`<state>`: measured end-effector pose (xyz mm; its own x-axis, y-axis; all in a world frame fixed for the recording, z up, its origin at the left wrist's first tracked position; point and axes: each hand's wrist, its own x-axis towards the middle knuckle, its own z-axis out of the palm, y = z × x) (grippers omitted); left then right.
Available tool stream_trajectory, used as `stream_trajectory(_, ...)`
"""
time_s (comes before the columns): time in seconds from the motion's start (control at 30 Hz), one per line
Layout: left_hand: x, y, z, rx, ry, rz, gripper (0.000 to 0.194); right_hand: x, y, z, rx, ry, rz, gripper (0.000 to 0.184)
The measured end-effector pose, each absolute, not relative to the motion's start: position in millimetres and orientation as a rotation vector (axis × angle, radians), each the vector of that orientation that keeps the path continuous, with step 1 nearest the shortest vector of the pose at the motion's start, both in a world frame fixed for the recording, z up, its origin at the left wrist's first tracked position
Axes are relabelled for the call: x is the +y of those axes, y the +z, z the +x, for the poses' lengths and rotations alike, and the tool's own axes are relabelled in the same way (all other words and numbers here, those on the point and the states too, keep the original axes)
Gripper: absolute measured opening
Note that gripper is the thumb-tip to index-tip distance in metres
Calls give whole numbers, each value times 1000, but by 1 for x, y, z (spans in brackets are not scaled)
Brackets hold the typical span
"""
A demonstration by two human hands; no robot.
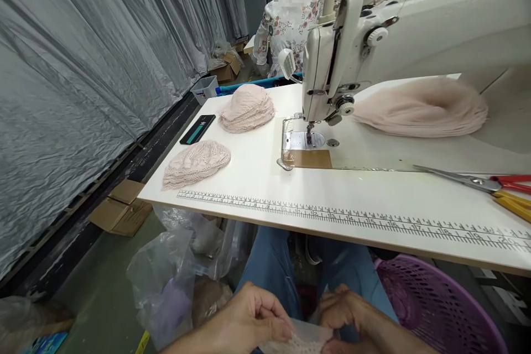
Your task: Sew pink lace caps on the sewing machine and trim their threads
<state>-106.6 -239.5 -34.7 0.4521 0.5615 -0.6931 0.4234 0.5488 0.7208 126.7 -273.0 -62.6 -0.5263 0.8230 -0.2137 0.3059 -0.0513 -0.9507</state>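
Note:
Low over my lap, my left hand [258, 316] pinches the edge of a pale lace fabric piece [306, 339] with a sheer strip. My right hand [343, 314] grips its other side with curled fingers. The lower part of the piece is cut off by the frame. Above my hands, on the white sewing table [253, 177], lie two stacks of pale pink lace pieces, a nearer one [197, 163] and a farther one [246, 106]. A sewing machine [327, 72] stands to the right, its needle area bare of fabric.
Pink fabric pieces [423, 108] are piled under the machine arm. Red-and-yellow-handled scissors [477, 181] lie at the right, a black-and-teal flat case [198, 130] at the left. Below are a purple basket [443, 298], plastic bags [166, 276] and a cardboard box [120, 207]. A person [290, 22] sits ahead.

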Motion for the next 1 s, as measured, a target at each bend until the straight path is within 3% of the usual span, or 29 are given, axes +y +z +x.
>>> stream_trajectory(0.33, -237, -33, -114, 1128, 150, 1023, 65, -258, -39, 134, -1894, 1747, -1157, 6)
stream_trajectory(0.6, -241, -40, -117, 1124, 225, 1003, 61, -267, -50, 116, -1973, 1522, -1361, 4)
stream_trajectory(0.83, -233, -31, -120, 1091, 312, 1007, 62, -259, -54, 132, -1699, 1771, -1270, 19)
stream_trajectory(1.0, -226, -35, -127, 966, 233, 1005, 63, -248, -38, 133, -1801, 1695, -1173, 25)
